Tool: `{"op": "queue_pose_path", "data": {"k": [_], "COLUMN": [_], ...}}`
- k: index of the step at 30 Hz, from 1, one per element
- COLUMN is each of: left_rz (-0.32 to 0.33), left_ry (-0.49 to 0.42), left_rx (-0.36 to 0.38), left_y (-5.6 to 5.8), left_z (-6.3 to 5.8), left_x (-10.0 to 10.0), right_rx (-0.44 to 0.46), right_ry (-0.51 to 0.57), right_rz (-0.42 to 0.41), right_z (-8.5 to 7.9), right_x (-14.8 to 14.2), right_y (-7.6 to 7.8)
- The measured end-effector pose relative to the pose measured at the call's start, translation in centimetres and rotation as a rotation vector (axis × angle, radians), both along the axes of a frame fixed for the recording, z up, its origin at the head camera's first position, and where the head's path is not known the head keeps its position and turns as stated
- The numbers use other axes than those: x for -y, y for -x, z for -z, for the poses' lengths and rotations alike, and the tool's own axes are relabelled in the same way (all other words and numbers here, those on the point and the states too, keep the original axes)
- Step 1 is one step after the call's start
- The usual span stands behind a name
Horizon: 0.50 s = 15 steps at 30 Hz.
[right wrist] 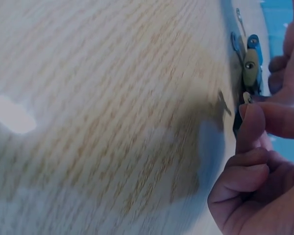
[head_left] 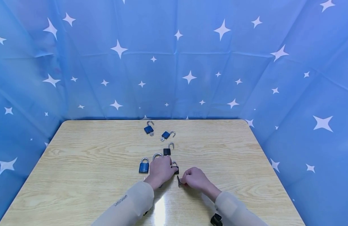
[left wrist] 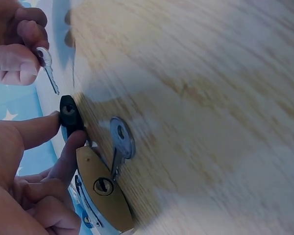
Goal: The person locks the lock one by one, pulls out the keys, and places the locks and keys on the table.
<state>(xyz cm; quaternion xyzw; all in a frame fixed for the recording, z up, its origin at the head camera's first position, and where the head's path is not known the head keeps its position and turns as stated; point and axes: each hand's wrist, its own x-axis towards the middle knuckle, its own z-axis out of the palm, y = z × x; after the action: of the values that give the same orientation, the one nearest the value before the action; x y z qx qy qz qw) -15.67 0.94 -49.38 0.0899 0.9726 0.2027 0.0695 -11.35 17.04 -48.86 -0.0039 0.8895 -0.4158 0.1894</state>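
Curtained-off work nook, starry bkdrop (head_left: 162, 70), wood-grain tbl (head_left: 95, 153)

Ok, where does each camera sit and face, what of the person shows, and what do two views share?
Head: worn on the head, facing forward and down at the table and starry backdrop; sleeves, left hand and right hand show.
Left wrist: looks from that wrist at the small black padlock; both hands show.
Right wrist: looks from that wrist across the table toward a brass-faced padlock; parts of both hands show.
Shared: head and left wrist show the key pinched in the right hand.
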Motion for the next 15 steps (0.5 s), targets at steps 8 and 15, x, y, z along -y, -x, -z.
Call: {"op": "queue_pose_path", "data": {"k": [8, 15], "left_rz": [-0.035, -0.099], "left_ry": [-0.173, -0.272], "left_rx": [-0.026, -0.008], "left_y": [-0.3, -0.5], "left_z": [-0.4, -1.7], "left_x": [1.7, 4.7], "right_rx": [-0.017, -0.020], "right_ry": [-0.029, -0.047], "right_rz": [-0.031, -0.031], "right_z": [0.0, 0.1], "right_x": [0.5, 0.7], "right_y": [-0.1, -0.1]}}
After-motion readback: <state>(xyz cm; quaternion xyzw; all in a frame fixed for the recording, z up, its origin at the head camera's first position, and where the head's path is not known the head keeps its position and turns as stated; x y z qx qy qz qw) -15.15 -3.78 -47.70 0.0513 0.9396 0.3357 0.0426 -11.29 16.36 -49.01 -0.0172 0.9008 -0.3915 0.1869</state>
